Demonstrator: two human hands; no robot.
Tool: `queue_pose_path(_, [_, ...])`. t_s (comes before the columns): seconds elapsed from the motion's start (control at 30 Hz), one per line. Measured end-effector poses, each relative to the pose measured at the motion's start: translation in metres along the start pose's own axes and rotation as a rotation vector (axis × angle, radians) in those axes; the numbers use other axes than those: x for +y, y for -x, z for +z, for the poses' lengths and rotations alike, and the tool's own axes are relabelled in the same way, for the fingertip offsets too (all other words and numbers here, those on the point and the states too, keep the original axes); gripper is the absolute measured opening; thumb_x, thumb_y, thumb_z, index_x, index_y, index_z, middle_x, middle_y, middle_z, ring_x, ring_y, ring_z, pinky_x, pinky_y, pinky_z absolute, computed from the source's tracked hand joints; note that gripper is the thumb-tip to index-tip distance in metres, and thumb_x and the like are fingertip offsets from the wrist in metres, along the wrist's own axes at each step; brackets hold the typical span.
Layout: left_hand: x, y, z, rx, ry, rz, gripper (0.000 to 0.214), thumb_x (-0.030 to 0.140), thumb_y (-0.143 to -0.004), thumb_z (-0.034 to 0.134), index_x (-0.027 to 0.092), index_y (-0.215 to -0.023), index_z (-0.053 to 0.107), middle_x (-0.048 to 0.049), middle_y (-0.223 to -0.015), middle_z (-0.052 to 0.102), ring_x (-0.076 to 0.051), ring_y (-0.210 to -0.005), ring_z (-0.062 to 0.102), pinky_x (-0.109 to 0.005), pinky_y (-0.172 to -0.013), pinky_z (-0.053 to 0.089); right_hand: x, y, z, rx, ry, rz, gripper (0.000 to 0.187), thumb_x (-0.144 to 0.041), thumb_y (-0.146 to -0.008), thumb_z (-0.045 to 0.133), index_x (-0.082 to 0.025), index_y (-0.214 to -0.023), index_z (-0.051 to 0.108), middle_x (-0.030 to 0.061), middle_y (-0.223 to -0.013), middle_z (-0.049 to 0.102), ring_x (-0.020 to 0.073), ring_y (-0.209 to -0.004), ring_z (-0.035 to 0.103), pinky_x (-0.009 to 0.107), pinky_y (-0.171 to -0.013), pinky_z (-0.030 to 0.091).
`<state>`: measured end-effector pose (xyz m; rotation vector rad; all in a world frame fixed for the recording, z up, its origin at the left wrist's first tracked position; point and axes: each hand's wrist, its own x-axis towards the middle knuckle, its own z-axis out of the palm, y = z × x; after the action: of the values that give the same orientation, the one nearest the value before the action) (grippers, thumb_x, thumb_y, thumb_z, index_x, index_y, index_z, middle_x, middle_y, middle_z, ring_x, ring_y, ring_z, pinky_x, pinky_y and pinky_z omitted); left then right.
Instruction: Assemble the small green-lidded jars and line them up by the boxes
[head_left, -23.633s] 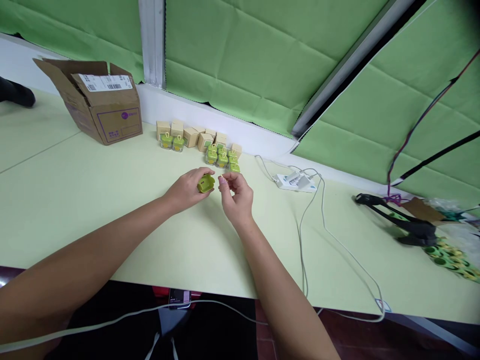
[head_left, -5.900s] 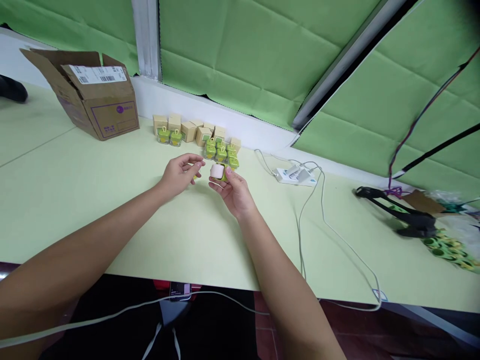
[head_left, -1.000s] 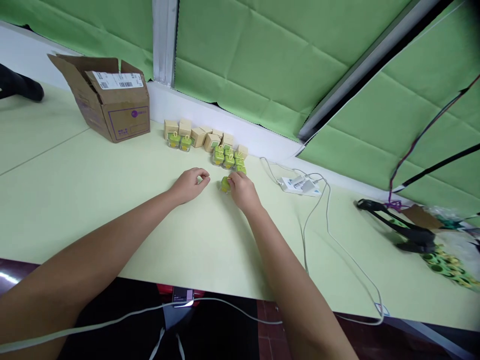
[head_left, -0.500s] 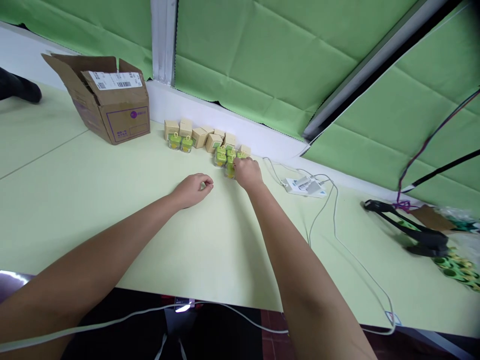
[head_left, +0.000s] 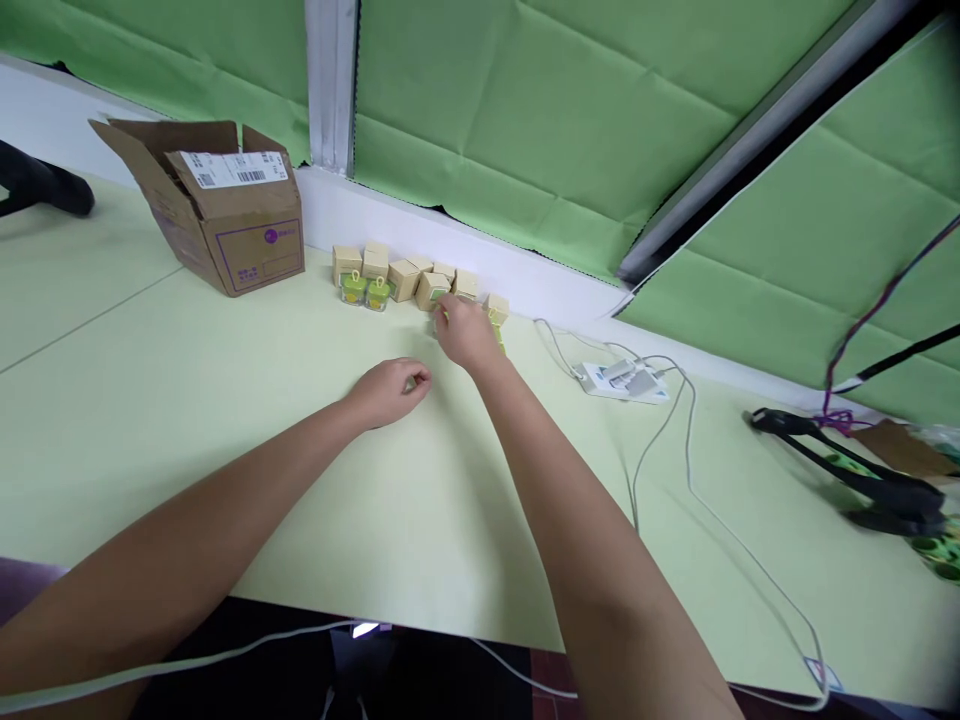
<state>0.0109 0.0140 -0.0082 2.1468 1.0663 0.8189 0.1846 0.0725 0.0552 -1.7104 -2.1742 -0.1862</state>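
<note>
My right hand (head_left: 466,330) reaches over a cluster of small clear jars with green lids and loop handles. Its fingers are closed at the left jar of that cluster, a sliver of which (head_left: 436,324) shows beneath them; the palm hides most of the others. One green-lidded jar (head_left: 496,322) peeks out right of the hand. Two more such jars, a left one (head_left: 353,288) and a right one (head_left: 377,293), stand side by side further left. My left hand (head_left: 390,390) rests on the table with fingers curled into a loop, nothing visible inside.
Several small tan boxes (head_left: 405,279) line the wall behind the jars. An open cardboard carton (head_left: 259,255) stands at the back left. To the right lie a white power strip (head_left: 624,381) with cables and a black stand-like object (head_left: 862,480). Another black object (head_left: 52,185) is far left.
My right hand has shifted left across the jar cluster, from the front and right jars to the left one. My left hand stays curled in nearly the same place. The view has tilted slightly.
</note>
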Motion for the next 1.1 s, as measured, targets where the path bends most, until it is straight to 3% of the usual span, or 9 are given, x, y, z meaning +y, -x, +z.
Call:
queue_pose_path(0.2, [-0.001,0.000,0.000,-0.070,-0.025,-0.014,0.024,0.032,-0.090,0.053,0.023,-0.094,0.075,-0.0048,-0.092,0.076,-0.022,-0.078,0.066,-0.034,-0.068,0.046,-0.041,-0.068,0.048,-0.050,-0.167,-0.062,0.040,-0.016,-0.103,0.042,-0.014,-0.141,0.054,0.0170,-0.141,0.063,0.0287,-0.124,0.059,0.041,-0.103,0.047])
queue_pose_path(0.33, [-0.003,-0.001,0.002,-0.107,-0.086,-0.005,0.020,0.029,-0.089,0.053,0.023,-0.082,0.071,-0.0049,-0.083,0.073,-0.022,-0.072,0.065,-0.033,-0.062,0.043,-0.049,-0.093,0.068,-0.067,-0.155,-0.028,0.032,-0.015,-0.104,0.039,-0.013,-0.126,0.063,0.0157,-0.128,0.068,0.0284,-0.119,0.061,0.041,-0.099,0.048])
queue_pose_path(0.5, [-0.003,-0.001,0.003,-0.092,-0.050,-0.007,0.020,0.026,-0.088,0.054,0.024,-0.090,0.074,-0.0041,-0.094,0.076,-0.023,-0.082,0.068,-0.033,-0.069,0.047,-0.044,-0.096,0.074,-0.015,-0.172,-0.018,0.022,-0.016,-0.101,0.044,-0.017,-0.113,0.063,0.0137,-0.117,0.071,0.0285,-0.112,0.062,0.039,-0.096,0.049])
queue_pose_path(0.63, [0.000,-0.001,0.001,0.014,0.023,-0.014,0.019,0.029,-0.091,0.054,0.022,-0.087,0.071,-0.0027,-0.084,0.072,-0.018,-0.071,0.062,-0.031,-0.066,0.045,-0.039,-0.081,0.069,-0.027,-0.224,-0.047,0.019,-0.019,-0.101,0.044,-0.017,-0.111,0.060,0.0143,-0.116,0.068,0.0289,-0.109,0.062,0.042,-0.096,0.049])
queue_pose_path(0.73, [0.001,0.000,-0.004,0.194,-0.005,-0.005,0.021,0.031,-0.091,0.055,0.021,-0.074,0.060,-0.0012,-0.069,0.062,-0.016,-0.063,0.054,-0.031,-0.064,0.042,-0.033,-0.060,0.062,-0.046,-0.270,-0.061,0.014,-0.019,-0.098,0.047,-0.018,-0.105,0.060,0.0120,-0.105,0.069,0.0271,-0.099,0.063,0.044,-0.095,0.050])
queue_pose_path(0.83, [-0.002,-0.001,-0.010,0.487,-0.057,0.097,0.020,0.033,-0.096,0.050,0.022,-0.080,0.053,-0.0055,-0.083,0.062,-0.021,-0.084,0.058,-0.035,-0.082,0.048,-0.025,-0.028,0.053,-0.062,-0.368,-0.052,0.007,-0.022,-0.094,0.053,-0.020,-0.096,0.059,0.0084,-0.094,0.069,0.0236,-0.088,0.062,0.040,-0.087,0.052])
queue_pose_path(0.9, [-0.005,-0.002,-0.013,0.572,-0.059,0.088,0.011,0.031,-0.095,0.051,0.021,-0.097,0.055,-0.0099,-0.103,0.064,-0.024,-0.103,0.058,-0.039,-0.091,0.049,-0.019,-0.002,0.046,-0.047,-0.460,-0.026,0.006,-0.026,-0.093,0.055,-0.021,-0.093,0.058,0.0064,-0.093,0.069,0.0214,-0.086,0.063,0.037,-0.083,0.053])
queue_pose_path(0.97, [-0.007,-0.002,-0.013,0.511,-0.003,0.077,0.024,0.027,-0.092,0.051,0.021,-0.116,0.053,-0.0126,-0.124,0.060,-0.025,-0.117,0.056,-0.040,-0.095,0.049,-0.014,0.024,0.037,-0.031,-0.543,0.009,0.006,-0.028,-0.092,0.055,-0.022,-0.090,0.057,0.0048,-0.092,0.070,0.0197,-0.087,0.065,0.035,-0.080,0.054])
queue_pose_path(1.1, [-0.002,0.002,-0.008,0.173,0.091,0.191,0.044,0.019,-0.084,0.052,0.021,-0.128,0.051,-0.0120,-0.135,0.057,-0.025,-0.124,0.057,-0.039,-0.101,0.050,-0.007,0.070,0.018,-0.045,-0.658,0.096,0.007,-0.028,-0.088,0.058,-0.023,-0.083,0.056,0.0020,-0.085,0.070,0.0182,-0.082,0.068,0.034,-0.078,0.057])
